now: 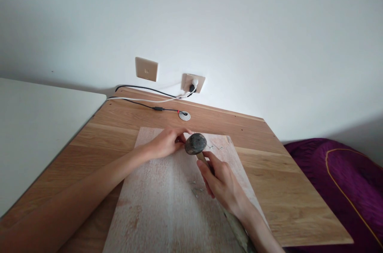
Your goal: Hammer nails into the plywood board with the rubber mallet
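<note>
My right hand (221,179) is wrapped round the handle of a hammer (196,144) with a dark, rounded head. The handle's lower end reappears below my wrist. Just left of the hammer head is my left hand (169,142), with thumb and forefinger pinched together over the board. Their tips are partly behind the head, so whatever they hold is hidden. A pale, worn wooden board (161,205) lies under both hands. To the right of the head, a few thin nails (220,148) show near its far edge. Several loose nails (196,189) lie nearer its middle.
The board rests on a wooden desk (284,193) against a white wall. Cables (143,100) run along the back to a wall socket (201,82), near a round cable grommet (184,116). A white panel (44,125) borders the left; purple fabric (338,181) lies at right.
</note>
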### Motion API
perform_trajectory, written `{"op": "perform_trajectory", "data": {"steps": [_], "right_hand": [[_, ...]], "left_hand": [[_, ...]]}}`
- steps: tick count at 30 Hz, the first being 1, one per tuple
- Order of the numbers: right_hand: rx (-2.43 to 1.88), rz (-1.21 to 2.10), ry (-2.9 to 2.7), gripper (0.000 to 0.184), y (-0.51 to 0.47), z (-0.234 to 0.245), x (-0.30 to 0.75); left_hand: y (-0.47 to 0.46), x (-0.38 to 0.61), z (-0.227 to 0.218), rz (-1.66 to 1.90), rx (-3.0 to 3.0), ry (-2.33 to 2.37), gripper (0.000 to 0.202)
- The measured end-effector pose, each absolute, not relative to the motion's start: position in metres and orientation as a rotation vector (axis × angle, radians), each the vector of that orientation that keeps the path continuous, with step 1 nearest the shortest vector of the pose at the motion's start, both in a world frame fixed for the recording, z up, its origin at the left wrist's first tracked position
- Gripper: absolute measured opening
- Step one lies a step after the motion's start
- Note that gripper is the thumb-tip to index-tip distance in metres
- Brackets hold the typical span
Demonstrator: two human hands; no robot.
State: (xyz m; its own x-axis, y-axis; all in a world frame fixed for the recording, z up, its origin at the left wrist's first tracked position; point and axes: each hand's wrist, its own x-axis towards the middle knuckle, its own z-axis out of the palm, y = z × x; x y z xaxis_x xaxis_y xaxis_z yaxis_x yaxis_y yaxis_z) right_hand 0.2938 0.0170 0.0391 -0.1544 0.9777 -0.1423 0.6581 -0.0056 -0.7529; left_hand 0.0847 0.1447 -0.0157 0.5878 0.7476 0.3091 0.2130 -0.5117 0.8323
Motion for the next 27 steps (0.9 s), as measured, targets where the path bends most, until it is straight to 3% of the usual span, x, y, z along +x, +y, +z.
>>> {"op": "perform_trajectory", "data": {"steps": [27], "right_hand": [[-1.676, 0.999, -1.821, 0.039, 0.0152, 0.0408, 0.2904]], "left_hand": [[0.1441, 0.0855, -0.0180, 0.855, 2.072, 0.735, 0.043]]}}
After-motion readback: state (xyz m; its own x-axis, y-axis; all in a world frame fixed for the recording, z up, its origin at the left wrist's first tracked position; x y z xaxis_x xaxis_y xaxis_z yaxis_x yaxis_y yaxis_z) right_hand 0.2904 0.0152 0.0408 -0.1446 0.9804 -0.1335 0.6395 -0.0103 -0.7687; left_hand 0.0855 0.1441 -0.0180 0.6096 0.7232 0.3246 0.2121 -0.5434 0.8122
